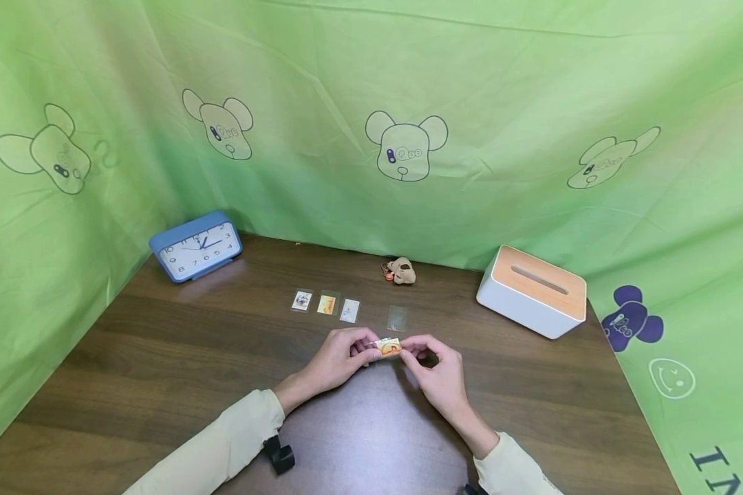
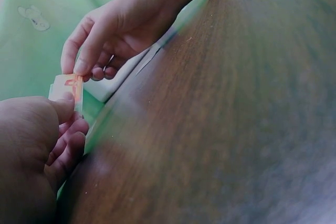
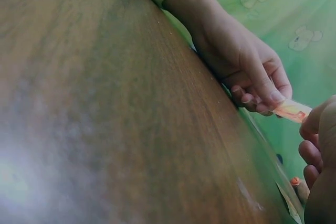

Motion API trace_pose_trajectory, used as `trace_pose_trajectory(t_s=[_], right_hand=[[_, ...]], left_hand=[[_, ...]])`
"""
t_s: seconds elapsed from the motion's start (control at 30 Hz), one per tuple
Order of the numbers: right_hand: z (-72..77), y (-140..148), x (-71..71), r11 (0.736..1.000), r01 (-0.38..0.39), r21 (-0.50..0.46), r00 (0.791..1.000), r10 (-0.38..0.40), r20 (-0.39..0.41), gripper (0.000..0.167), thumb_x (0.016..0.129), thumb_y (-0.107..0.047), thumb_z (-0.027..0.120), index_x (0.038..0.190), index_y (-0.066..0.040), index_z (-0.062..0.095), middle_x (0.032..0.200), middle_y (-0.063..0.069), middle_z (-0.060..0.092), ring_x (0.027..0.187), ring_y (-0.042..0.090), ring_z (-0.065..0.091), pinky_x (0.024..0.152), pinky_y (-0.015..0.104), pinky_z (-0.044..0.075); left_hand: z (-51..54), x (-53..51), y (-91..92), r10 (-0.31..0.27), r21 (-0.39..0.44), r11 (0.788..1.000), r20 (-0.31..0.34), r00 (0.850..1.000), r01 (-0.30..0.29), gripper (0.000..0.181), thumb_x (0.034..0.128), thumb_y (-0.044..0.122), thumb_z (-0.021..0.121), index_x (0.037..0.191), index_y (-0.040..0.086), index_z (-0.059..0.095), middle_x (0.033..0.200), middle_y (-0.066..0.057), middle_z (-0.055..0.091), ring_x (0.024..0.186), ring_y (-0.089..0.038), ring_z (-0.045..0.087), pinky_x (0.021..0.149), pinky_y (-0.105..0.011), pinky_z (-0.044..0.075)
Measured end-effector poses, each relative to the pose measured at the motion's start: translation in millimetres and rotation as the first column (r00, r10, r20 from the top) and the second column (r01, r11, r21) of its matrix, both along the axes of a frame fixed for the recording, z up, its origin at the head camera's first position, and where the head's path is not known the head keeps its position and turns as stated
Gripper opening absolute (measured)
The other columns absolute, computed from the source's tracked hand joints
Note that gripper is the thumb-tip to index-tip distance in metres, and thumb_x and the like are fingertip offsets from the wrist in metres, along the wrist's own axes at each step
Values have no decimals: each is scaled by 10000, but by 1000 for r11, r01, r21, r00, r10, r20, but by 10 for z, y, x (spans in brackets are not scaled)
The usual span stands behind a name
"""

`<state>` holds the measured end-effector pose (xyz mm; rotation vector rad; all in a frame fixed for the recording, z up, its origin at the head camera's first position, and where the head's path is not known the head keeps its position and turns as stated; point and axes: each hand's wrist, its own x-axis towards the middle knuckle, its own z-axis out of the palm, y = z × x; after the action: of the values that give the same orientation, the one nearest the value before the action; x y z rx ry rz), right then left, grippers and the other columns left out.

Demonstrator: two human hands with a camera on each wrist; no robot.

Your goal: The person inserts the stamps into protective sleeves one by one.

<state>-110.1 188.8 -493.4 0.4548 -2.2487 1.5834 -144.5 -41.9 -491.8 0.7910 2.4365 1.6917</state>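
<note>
Between my two hands is a small card (image 1: 390, 348) with an orange and yellow picture. My left hand (image 1: 337, 359) pinches its left end between thumb and fingers. The right hand (image 1: 441, 377) pinches the opposite end. In the left wrist view a pale edge shows beside the card's picture (image 2: 71, 85); whether it is a second layer I cannot tell. Just beyond the hands lies a clear sleeve (image 1: 397, 317). Further left, a blue-white card (image 1: 349, 311), an orange card (image 1: 327, 304) and a card with a dark picture (image 1: 301, 300) lie in a row, each in clear film.
A blue clock (image 1: 198, 249) stands at the back left of the wooden table (image 1: 179, 371). At the back, a small brown plush keychain (image 1: 402, 271) lies near the green curtain (image 1: 322, 137). To the right stands a white tissue box (image 1: 520, 309) with a wooden lid.
</note>
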Motion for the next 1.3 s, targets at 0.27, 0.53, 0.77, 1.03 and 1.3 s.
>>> trace_pose_trajectory(t_s=[0.27,0.53,0.77,1.03,1.3], right_hand=[[-31,-15,-1,1000,-2,15,999,3,-52,252,869,101,882,1029,-87,835,890,45,799,794,90,698,725,201,565],[-35,-12,-2,1000,4,30,998,-2,-65,241,896,104,853,1010,-108,836,909,37,782,792,83,673,715,191,560],[-22,-5,9,996,-74,56,997,74,1,214,930,49,846,1066,-116,834,919,24,769,809,73,670,711,196,566],[-37,1,3,988,-115,100,993,117,-21,241,911,56,862,1079,-113,824,944,23,763,815,76,670,692,230,572],[-29,-6,-8,999,-44,32,999,44,1,234,897,78,866,1039,-98,805,841,16,761,753,53,665,662,169,537]], left_hand=[[-1,1,-2,-7,-1,1000,-2,1000,7,72,1017,86,809,1034,27,771,841,7,718,685,-1,598,628,-207,544],[-8,1,-5,-2,5,1000,10,1000,2,56,1015,67,804,1038,28,771,830,9,709,670,-2,596,618,-206,540],[-10,2,-4,4,-9,1000,-7,1000,-4,62,1007,66,811,1048,33,778,820,10,708,663,4,589,614,-203,531],[-9,-3,2,12,-11,1000,-21,1000,-12,49,1009,117,827,1024,79,799,751,92,640,639,13,553,593,-184,469],[8,19,19,20,-10,1000,11,1000,-19,67,1006,116,832,1026,72,784,763,72,679,643,-4,588,592,-196,498]])
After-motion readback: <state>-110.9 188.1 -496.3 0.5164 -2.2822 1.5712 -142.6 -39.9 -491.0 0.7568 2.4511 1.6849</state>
